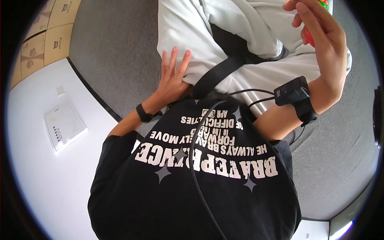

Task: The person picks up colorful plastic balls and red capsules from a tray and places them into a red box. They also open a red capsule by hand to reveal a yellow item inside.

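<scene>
While the left hand (174,78) rests spread, released, at the left edge of pale trousers (184,30), right hand (327,34) over their right edge, grasping a red object (309,37)

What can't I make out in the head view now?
Head view:
Red thing: mostly hidden behind the right hand; shape and whether it's held unclear.
Multicoloured thing: cut off by the top edge.
Cardboard boxes: cut off by the dark left rim.

Floor (116,44), one: grey, matt, carpet-like. Directly upon it: myself, seated, legs folded in pale trousers (180,24). At its upper-left edge: printed cardboard boxes (58,42), brown, stacked; their footing I cannot make out.
</scene>
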`<state>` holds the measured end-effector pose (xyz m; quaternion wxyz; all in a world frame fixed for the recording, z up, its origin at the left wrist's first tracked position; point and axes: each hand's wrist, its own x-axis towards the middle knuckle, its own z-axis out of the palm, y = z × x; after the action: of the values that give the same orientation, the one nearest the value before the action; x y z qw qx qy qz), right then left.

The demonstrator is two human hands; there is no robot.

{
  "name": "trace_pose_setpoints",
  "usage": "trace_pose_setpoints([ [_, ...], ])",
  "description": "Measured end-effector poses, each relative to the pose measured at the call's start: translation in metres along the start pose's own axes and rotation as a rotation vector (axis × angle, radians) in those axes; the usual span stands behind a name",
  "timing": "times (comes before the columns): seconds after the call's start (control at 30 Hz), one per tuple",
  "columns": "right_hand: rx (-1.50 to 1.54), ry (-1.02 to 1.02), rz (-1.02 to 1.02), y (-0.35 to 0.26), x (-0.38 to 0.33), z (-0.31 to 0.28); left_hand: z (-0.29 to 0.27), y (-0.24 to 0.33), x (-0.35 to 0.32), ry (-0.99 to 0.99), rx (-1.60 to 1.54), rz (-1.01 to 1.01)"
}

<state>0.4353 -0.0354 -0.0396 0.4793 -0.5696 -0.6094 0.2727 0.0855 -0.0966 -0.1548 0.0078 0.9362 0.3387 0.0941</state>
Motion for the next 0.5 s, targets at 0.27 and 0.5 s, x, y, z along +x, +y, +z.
trace_pose_setpoints([
  [0.27, -0.001, 0.03, 0.015, 0.009, -0.002, -0.001, -0.005, 0.006, -0.02, 0.096, 0.054, -0.17],
  [0.5, 0.042, -0.046, 0.08, 0.007, -0.001, -0.005, -0.029, 0.017, -0.029, 0.11, -0.195, -0.023],
])
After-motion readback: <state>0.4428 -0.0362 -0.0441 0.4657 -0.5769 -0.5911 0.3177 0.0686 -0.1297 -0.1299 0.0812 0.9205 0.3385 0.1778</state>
